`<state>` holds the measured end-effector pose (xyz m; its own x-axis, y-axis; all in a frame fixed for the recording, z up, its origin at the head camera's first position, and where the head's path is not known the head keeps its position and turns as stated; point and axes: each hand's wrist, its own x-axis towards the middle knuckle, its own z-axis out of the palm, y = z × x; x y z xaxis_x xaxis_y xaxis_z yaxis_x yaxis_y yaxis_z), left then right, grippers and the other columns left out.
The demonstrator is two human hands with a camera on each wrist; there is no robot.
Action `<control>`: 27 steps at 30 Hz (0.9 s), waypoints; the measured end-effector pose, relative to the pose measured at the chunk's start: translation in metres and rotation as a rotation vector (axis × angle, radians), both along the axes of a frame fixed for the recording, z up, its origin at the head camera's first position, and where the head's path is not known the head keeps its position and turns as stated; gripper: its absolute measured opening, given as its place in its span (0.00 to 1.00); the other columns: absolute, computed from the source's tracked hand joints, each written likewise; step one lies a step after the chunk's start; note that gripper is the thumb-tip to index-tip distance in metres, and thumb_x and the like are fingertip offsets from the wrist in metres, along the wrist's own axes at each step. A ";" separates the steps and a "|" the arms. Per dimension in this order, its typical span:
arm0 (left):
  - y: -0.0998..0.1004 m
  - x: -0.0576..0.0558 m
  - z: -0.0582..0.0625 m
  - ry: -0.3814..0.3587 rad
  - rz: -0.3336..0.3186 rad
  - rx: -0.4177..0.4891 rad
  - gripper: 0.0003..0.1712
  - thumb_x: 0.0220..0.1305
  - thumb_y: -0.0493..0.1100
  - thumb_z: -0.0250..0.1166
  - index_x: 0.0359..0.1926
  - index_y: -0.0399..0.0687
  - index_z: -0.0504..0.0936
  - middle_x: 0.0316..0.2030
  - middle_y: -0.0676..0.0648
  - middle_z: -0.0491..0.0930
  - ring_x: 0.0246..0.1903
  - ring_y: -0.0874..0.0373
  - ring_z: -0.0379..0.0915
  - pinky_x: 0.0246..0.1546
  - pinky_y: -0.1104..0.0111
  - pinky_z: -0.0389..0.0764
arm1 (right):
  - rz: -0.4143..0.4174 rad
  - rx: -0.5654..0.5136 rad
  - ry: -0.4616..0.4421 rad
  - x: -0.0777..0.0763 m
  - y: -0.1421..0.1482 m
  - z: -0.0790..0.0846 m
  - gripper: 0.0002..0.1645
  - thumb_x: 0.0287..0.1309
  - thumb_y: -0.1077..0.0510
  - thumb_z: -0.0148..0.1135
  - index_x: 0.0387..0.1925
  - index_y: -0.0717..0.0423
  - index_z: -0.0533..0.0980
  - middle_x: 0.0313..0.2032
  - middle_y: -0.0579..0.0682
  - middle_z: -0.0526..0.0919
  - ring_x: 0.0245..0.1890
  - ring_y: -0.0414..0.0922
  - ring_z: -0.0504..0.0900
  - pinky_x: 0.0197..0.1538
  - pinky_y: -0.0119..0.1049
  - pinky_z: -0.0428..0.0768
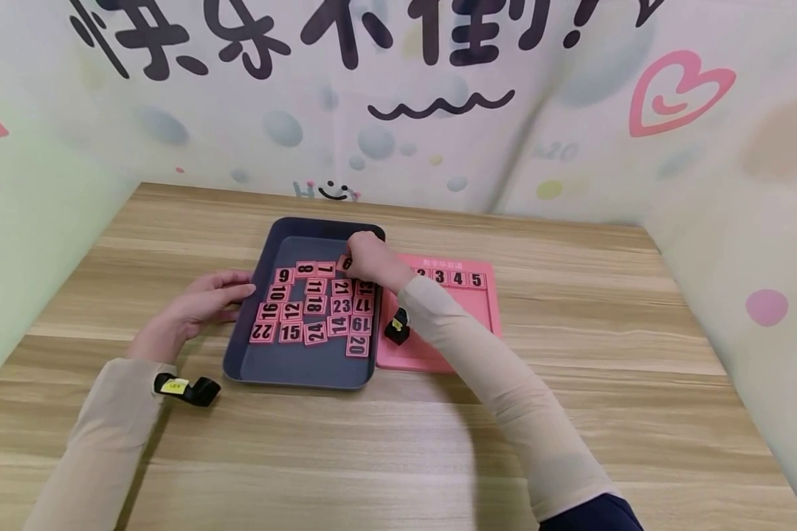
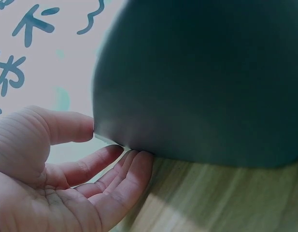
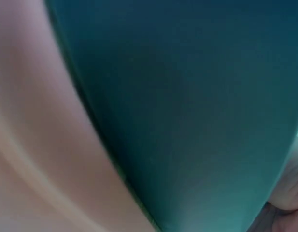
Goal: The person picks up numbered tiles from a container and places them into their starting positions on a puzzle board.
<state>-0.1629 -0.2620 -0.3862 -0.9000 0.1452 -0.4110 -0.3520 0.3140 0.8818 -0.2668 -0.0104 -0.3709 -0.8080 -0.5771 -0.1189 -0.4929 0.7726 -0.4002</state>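
My left hand (image 1: 207, 299) is at the left side of a dark grey tray (image 1: 299, 372). In the left wrist view, the thumb touches the tray's edge and the other fingers bend in against it lower down. Over the tray's upper right corner, my right hand (image 1: 372, 259) pinches a pink number tile (image 1: 346, 263) marked 6, its fingertips partly hidden by the hand. Several more pink tiles with black numbers, such as the 15 tile (image 1: 291, 332), lie in the tray, some turned sideways or upside down. The right wrist view shows mostly the tray's dark wall (image 3: 177, 111).
Right against the tray lies a pink puzzle board (image 1: 412, 360), partly under my right forearm. Its top row holds tiles, with the 5 tile (image 1: 477, 280) at the right end. Both lie on a wooden table (image 1: 372, 457), with a printed curtain (image 1: 239, 133) behind.
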 end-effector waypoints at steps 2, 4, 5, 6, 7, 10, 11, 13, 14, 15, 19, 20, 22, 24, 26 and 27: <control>0.000 0.000 0.000 0.000 0.001 -0.001 0.33 0.71 0.46 0.51 0.68 0.30 0.54 0.58 0.33 0.64 0.37 0.67 0.73 0.40 0.73 0.77 | -0.007 -0.007 -0.004 -0.001 0.000 -0.001 0.25 0.52 0.65 0.60 0.11 0.52 0.56 0.14 0.43 0.49 0.14 0.38 0.51 0.20 0.29 0.55; 0.000 0.000 0.000 0.000 0.002 -0.001 0.32 0.71 0.46 0.51 0.68 0.30 0.54 0.58 0.34 0.64 0.37 0.67 0.73 0.40 0.73 0.77 | -0.007 -0.008 -0.003 -0.002 0.000 -0.001 0.19 0.53 0.64 0.61 0.13 0.54 0.63 0.14 0.44 0.57 0.15 0.38 0.56 0.21 0.29 0.59; 0.000 0.000 0.000 -0.001 0.003 -0.001 0.32 0.71 0.46 0.51 0.68 0.30 0.55 0.58 0.34 0.64 0.37 0.67 0.73 0.40 0.73 0.77 | -0.005 -0.009 0.000 -0.002 0.001 -0.001 0.15 0.53 0.64 0.61 0.16 0.55 0.67 0.15 0.44 0.61 0.15 0.38 0.60 0.22 0.29 0.61; 0.000 0.000 0.000 -0.002 0.004 -0.001 0.32 0.71 0.46 0.51 0.67 0.30 0.55 0.58 0.34 0.64 0.37 0.67 0.73 0.40 0.73 0.77 | -0.005 -0.010 0.004 -0.002 0.001 -0.001 0.10 0.53 0.63 0.61 0.20 0.56 0.71 0.16 0.45 0.66 0.17 0.39 0.63 0.23 0.29 0.63; 0.000 0.000 0.000 -0.002 0.005 -0.002 0.32 0.71 0.45 0.51 0.67 0.30 0.55 0.58 0.34 0.64 0.37 0.66 0.73 0.40 0.73 0.77 | -0.005 -0.012 0.012 -0.001 0.001 0.000 0.05 0.53 0.63 0.62 0.25 0.58 0.75 0.19 0.47 0.71 0.19 0.39 0.66 0.25 0.29 0.66; 0.000 0.000 0.000 -0.003 0.007 0.000 0.32 0.71 0.45 0.51 0.68 0.30 0.54 0.57 0.34 0.64 0.37 0.66 0.73 0.40 0.73 0.77 | 0.007 -0.031 0.043 0.002 0.004 0.007 0.11 0.53 0.62 0.63 0.39 0.62 0.79 0.30 0.51 0.79 0.26 0.41 0.73 0.32 0.31 0.72; 0.001 0.000 0.001 -0.002 0.007 0.000 0.32 0.71 0.45 0.51 0.67 0.30 0.55 0.57 0.35 0.65 0.37 0.67 0.73 0.40 0.73 0.77 | 0.012 -0.045 0.052 0.003 0.006 0.011 0.13 0.52 0.62 0.64 0.41 0.62 0.79 0.31 0.52 0.79 0.28 0.42 0.74 0.34 0.31 0.73; 0.001 0.000 0.001 -0.001 0.009 0.003 0.32 0.71 0.45 0.51 0.67 0.30 0.55 0.56 0.35 0.65 0.37 0.67 0.73 0.40 0.73 0.77 | 0.018 -0.080 0.053 0.006 0.011 0.018 0.17 0.52 0.62 0.64 0.45 0.63 0.78 0.36 0.53 0.80 0.32 0.44 0.74 0.37 0.33 0.74; 0.001 0.000 0.001 -0.001 0.009 0.006 0.32 0.71 0.45 0.51 0.67 0.29 0.55 0.56 0.35 0.66 0.36 0.67 0.73 0.40 0.73 0.78 | 0.021 -0.103 0.050 0.008 0.015 0.022 0.18 0.52 0.62 0.65 0.46 0.63 0.78 0.37 0.54 0.80 0.33 0.44 0.74 0.37 0.33 0.74; 0.001 0.000 0.001 0.002 0.010 0.009 0.32 0.71 0.45 0.51 0.67 0.29 0.55 0.56 0.36 0.66 0.36 0.67 0.73 0.40 0.73 0.78 | 0.020 -0.125 0.044 0.009 0.019 0.024 0.18 0.52 0.62 0.65 0.47 0.63 0.78 0.38 0.54 0.79 0.34 0.45 0.74 0.37 0.33 0.74; 0.001 0.000 0.001 0.003 0.012 0.028 0.32 0.71 0.45 0.51 0.67 0.29 0.54 0.55 0.37 0.67 0.36 0.68 0.74 0.40 0.72 0.78 | 0.012 -0.207 0.036 0.016 0.040 0.033 0.19 0.53 0.62 0.65 0.47 0.64 0.78 0.39 0.55 0.79 0.36 0.46 0.74 0.40 0.34 0.74; 0.001 -0.001 0.001 0.003 0.011 0.033 0.32 0.71 0.45 0.51 0.67 0.29 0.54 0.54 0.37 0.67 0.36 0.68 0.74 0.40 0.72 0.78 | 0.009 -0.217 0.038 0.017 0.045 0.034 0.19 0.53 0.62 0.65 0.48 0.64 0.78 0.39 0.55 0.79 0.37 0.47 0.74 0.41 0.35 0.74; 0.001 -0.001 0.001 0.001 0.010 0.037 0.32 0.71 0.44 0.52 0.67 0.29 0.54 0.54 0.38 0.67 0.37 0.68 0.74 0.41 0.73 0.78 | 0.003 -0.226 0.043 0.020 0.057 0.034 0.18 0.53 0.63 0.64 0.47 0.65 0.78 0.39 0.56 0.79 0.38 0.48 0.74 0.43 0.36 0.74; 0.001 -0.001 0.001 -0.001 0.010 0.034 0.32 0.71 0.44 0.52 0.67 0.29 0.54 0.53 0.38 0.68 0.36 0.68 0.74 0.40 0.73 0.78 | 0.002 -0.224 0.046 0.022 0.067 0.031 0.17 0.52 0.64 0.65 0.45 0.65 0.79 0.39 0.56 0.79 0.39 0.48 0.74 0.45 0.37 0.74; 0.000 -0.001 0.000 -0.001 0.011 0.030 0.32 0.71 0.44 0.52 0.67 0.29 0.55 0.53 0.39 0.68 0.36 0.68 0.74 0.40 0.73 0.78 | 0.001 -0.214 0.046 0.024 0.076 0.026 0.16 0.51 0.65 0.66 0.43 0.66 0.79 0.37 0.56 0.79 0.38 0.48 0.75 0.44 0.38 0.74; 0.000 -0.001 0.000 -0.002 0.011 0.030 0.32 0.71 0.44 0.52 0.67 0.29 0.55 0.52 0.40 0.69 0.36 0.68 0.74 0.40 0.73 0.78 | 0.000 -0.204 0.047 0.025 0.079 0.023 0.15 0.50 0.65 0.66 0.42 0.66 0.80 0.36 0.56 0.79 0.37 0.48 0.75 0.43 0.38 0.74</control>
